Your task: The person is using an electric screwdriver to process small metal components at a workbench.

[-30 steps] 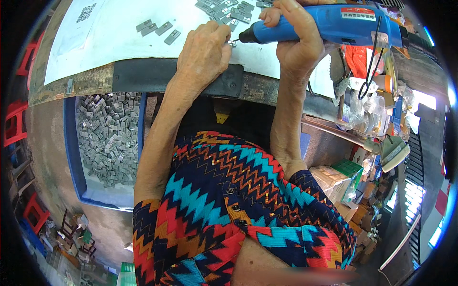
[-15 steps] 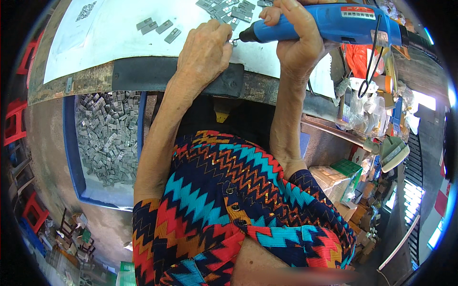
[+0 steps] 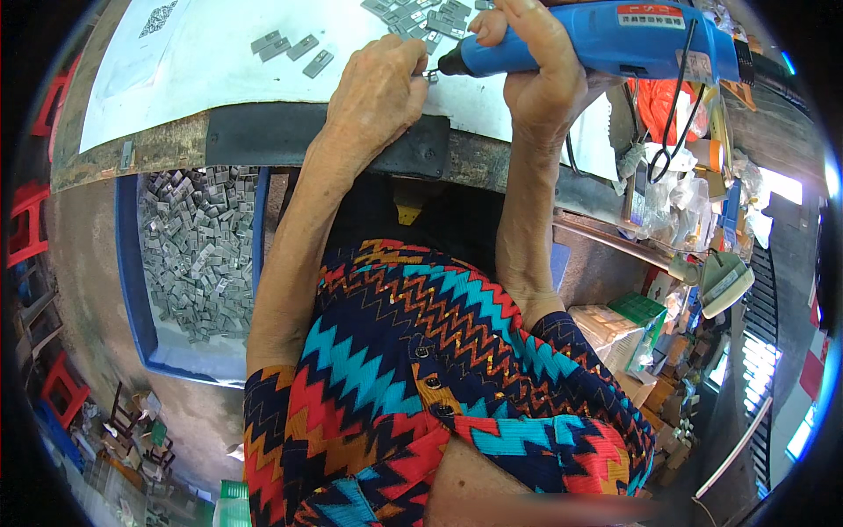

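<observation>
Nearest, a zigzag-patterned shirt in red, turquoise, orange and navy [image 3: 421, 386], both bare forearms rising from it toward the bench. Down to the left, a blue plastic tub [image 3: 132, 290] heaped with small grey metal blocks [image 3: 198, 250], well below the worktop. Above that, a dark worn bench edge [image 3: 325, 140] under a white paper sheet [image 3: 202, 61].

On the sheet, left hand [image 3: 378, 88] curled palm-down, fingertips pinched on one small grey metal piece [image 3: 432, 77] right at the tool tip; how tightly pinched, cannot tell, most of the piece hidden under the fingers. Right hand [image 3: 536, 79] wrapped closed around the blue plastic handheld power driver [image 3: 597, 39], nose pointing left and touching or just beside the pinched piece.

For doing this well, likely: keep the left fingertips low and clear of the bit, press the piece flat to the sheet so it cannot spin, hold the driver steady with the wrist braced near the bench edge, feed lightly.

Farther off, loose grey metal pieces [image 3: 294, 48] scattered on the paper, a denser cluster [image 3: 421, 16] beyond the knuckles
</observation>
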The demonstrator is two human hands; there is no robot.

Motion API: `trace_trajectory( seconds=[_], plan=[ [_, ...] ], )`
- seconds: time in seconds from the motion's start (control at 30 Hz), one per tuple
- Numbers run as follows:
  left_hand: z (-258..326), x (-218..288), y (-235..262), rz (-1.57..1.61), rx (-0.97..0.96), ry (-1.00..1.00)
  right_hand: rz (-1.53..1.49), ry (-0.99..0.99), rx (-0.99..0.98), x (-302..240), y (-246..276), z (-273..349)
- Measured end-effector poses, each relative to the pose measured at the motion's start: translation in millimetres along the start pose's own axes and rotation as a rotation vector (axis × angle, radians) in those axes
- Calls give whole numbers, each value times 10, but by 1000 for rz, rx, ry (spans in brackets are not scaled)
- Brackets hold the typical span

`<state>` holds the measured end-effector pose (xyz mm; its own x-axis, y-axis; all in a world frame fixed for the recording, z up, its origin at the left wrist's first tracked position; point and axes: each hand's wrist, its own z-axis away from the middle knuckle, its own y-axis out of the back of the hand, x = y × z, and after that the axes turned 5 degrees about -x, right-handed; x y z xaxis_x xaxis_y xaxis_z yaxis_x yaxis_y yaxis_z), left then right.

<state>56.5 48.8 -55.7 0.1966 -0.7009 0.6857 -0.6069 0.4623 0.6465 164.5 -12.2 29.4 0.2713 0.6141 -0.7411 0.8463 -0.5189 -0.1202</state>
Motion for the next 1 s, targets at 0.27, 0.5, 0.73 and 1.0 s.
trace_trajectory(
  seconds=[0.27,0.5,0.73,1.0],
  plan=[
    [-52,7,21,76,-62,55,49,-79,-7,2,-68,-73],
    [-80,72,70,76,-119,135,163,-62,-48,102,-27,-140],
    [-83,68,69,57,-124,150,224,-207,-50,98,-65,-111],
    [-85,16,48,52,-120,85,1146,645,-110,383,48,-210]
  ],
)
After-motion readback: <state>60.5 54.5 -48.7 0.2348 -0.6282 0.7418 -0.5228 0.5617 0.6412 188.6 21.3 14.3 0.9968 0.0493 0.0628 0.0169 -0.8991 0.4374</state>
